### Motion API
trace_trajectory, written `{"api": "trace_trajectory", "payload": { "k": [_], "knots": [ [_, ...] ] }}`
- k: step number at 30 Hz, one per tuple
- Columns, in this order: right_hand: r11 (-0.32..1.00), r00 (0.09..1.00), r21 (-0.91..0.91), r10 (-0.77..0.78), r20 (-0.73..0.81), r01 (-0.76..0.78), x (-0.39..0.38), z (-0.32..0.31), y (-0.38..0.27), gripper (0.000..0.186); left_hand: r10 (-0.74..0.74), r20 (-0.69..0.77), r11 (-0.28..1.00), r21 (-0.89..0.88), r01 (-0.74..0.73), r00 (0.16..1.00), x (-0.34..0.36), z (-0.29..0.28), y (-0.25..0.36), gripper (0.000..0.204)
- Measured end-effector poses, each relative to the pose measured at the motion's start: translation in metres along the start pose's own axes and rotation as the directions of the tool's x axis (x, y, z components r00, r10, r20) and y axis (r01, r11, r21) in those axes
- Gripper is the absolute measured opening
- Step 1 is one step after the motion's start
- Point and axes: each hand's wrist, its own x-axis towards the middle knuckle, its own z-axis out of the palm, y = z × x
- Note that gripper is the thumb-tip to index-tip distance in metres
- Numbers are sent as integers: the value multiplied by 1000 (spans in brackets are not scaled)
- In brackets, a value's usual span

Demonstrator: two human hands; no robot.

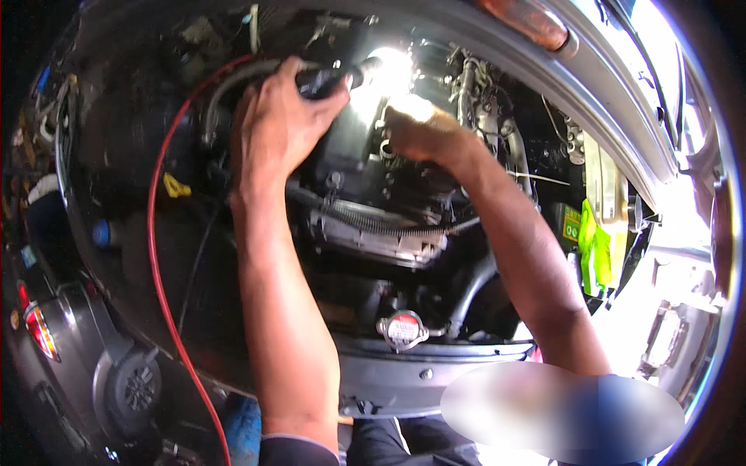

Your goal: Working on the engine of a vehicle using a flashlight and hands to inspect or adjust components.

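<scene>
Over an open engine bay, my left hand [278,124] grips a black flashlight [320,82]. Its bright beam falls on the far middle of the engine. My right hand [423,130] is beside the lit spot, its fingers curled at the right of the dark engine cover [347,151]. Glare and blur hide what those fingers hold, if anything. A small metal ring [386,147] shows close to them. Nearer to me, a black corrugated conduit [381,227] crosses below both hands, above a silvery metal part [381,242].
A red hose [151,225] curves down the left side, near a yellow loop handle [177,186]. The radiator cap [403,331] stands by the front crossbar [388,373]. A fluorescent yellow-green cloth [594,245] hangs at the right. Another vehicle [78,349] is at lower left.
</scene>
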Motion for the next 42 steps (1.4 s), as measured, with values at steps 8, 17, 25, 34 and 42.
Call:
{"api": "trace_trajectory", "payload": {
  "k": [8,17,25,34,42],
  "knots": [
    [741,789,337,411,456,-581,11,-42,-23,32,73,-147,994,95,-60,986,-2,10,-9,76],
    [775,832,317,459,311,-546,13,-25,-25,17,-2,-3,1000,-11,2,1000,-2,1,-3,80],
    [539,567,247,579,586,-805,24,-48,-26,25,-13,39,999,-40,15,999,0,1,-3,78],
    [600,586,225,514,626,-767,28,-44,-22,32,20,-77,1000,11,-19,997,1,18,-15,73],
    [774,652,103,444,615,-624,30,-33,-22,20,3,-75,1000,11,-2,997,-2,13,-9,78]
  ]
}}
